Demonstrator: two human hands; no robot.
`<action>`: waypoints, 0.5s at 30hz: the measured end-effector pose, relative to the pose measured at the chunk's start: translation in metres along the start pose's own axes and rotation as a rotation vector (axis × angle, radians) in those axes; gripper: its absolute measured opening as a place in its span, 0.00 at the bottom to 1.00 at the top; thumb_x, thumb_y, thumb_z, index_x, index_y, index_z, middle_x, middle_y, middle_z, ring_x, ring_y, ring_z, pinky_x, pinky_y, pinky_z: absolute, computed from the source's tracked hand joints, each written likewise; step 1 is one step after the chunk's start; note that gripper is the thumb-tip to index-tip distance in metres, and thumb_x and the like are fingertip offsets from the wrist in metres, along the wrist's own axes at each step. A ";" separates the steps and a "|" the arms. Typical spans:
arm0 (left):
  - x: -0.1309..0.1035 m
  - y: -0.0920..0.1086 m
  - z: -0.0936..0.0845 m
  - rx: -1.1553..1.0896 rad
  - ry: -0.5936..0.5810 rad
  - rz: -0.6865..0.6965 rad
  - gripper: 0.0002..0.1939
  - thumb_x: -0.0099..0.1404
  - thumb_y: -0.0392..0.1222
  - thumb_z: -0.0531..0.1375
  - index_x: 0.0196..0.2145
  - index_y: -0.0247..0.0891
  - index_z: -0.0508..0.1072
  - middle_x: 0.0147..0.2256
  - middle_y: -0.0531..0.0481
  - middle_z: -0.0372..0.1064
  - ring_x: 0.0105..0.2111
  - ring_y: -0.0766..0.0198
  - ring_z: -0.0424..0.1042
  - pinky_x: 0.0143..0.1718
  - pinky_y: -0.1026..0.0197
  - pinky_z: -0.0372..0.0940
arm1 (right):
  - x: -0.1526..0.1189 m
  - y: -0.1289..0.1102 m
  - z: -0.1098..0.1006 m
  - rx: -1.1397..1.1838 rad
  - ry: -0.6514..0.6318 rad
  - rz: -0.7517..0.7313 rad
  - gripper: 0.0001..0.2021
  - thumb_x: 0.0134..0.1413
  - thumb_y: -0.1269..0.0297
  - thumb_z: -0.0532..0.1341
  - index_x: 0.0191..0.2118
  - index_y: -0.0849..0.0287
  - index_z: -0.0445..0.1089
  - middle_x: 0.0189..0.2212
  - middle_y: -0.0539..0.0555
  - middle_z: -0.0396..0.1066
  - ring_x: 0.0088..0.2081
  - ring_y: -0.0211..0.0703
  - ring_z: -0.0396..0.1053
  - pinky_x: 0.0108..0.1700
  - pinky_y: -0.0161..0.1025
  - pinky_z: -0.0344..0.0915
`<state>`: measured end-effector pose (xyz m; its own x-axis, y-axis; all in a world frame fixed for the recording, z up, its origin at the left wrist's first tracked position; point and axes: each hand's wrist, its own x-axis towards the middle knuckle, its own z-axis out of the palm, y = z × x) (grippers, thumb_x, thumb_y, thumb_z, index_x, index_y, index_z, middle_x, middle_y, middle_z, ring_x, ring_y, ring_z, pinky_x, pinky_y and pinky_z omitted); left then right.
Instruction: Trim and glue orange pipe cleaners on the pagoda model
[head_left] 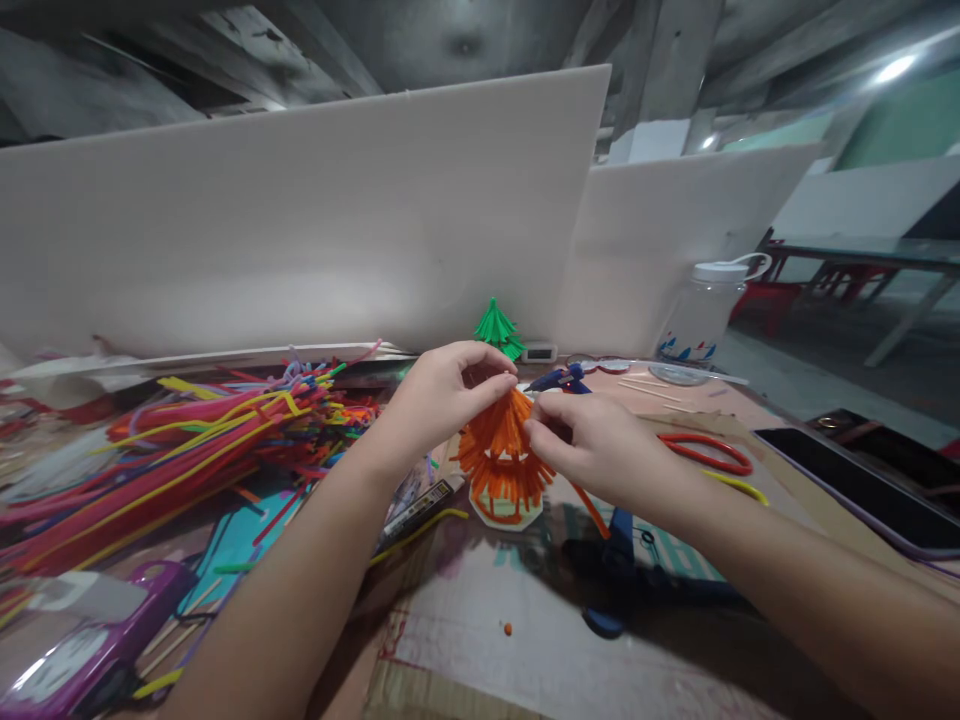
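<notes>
An orange cone-shaped tree of layered pipe cleaners stands upright on a pale many-sided base. My left hand is closed at its top, thumb and forefinger pinching near the tip. Against the upper right side of the tree, my right hand is curled with its fingertips pressed together; what they pinch is hidden. From below that hand an orange pipe cleaner sticks out; whether the hand holds it cannot be told. A smaller green tree stands behind, and a blue glue gun lies just beyond my hands.
Heaped pipe cleaners fill the left side, beside a purple device. Dark-blue scissors lie under my right forearm. A phone, a red pipe-cleaner loop and a water bottle are to the right. White boards stand behind.
</notes>
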<state>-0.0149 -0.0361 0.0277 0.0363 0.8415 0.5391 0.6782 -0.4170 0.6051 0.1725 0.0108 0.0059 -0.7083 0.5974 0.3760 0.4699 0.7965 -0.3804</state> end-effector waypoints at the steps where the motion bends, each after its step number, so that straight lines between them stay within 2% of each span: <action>1: 0.000 0.000 0.000 0.005 0.003 0.007 0.07 0.65 0.40 0.61 0.37 0.36 0.78 0.34 0.51 0.78 0.33 0.66 0.74 0.37 0.64 0.67 | 0.000 0.000 0.000 0.006 -0.003 0.007 0.12 0.60 0.64 0.54 0.25 0.57 0.60 0.19 0.45 0.59 0.22 0.35 0.56 0.26 0.35 0.47; 5: 0.002 -0.004 0.000 0.022 0.017 0.041 0.06 0.65 0.40 0.62 0.37 0.36 0.78 0.35 0.50 0.78 0.33 0.66 0.74 0.37 0.65 0.68 | -0.007 0.001 -0.004 0.023 -0.044 0.008 0.14 0.63 0.62 0.53 0.25 0.57 0.60 0.21 0.47 0.62 0.23 0.36 0.58 0.26 0.36 0.48; 10: 0.002 -0.006 0.001 0.005 0.013 0.031 0.07 0.65 0.41 0.61 0.38 0.36 0.78 0.35 0.49 0.78 0.32 0.65 0.75 0.37 0.64 0.69 | -0.024 0.008 -0.009 0.071 -0.166 0.011 0.19 0.67 0.55 0.51 0.26 0.58 0.64 0.23 0.49 0.65 0.26 0.38 0.60 0.29 0.36 0.50; 15: 0.002 -0.007 0.002 0.023 0.014 0.045 0.08 0.66 0.41 0.61 0.38 0.36 0.79 0.35 0.48 0.78 0.33 0.65 0.75 0.38 0.64 0.69 | -0.033 0.014 0.008 0.453 -0.305 0.174 0.17 0.66 0.55 0.52 0.26 0.57 0.63 0.19 0.45 0.57 0.22 0.35 0.55 0.24 0.34 0.50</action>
<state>-0.0177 -0.0307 0.0231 0.0571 0.8169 0.5739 0.6925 -0.4465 0.5667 0.1981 0.0014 -0.0183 -0.7920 0.6091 0.0405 0.3681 0.5294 -0.7644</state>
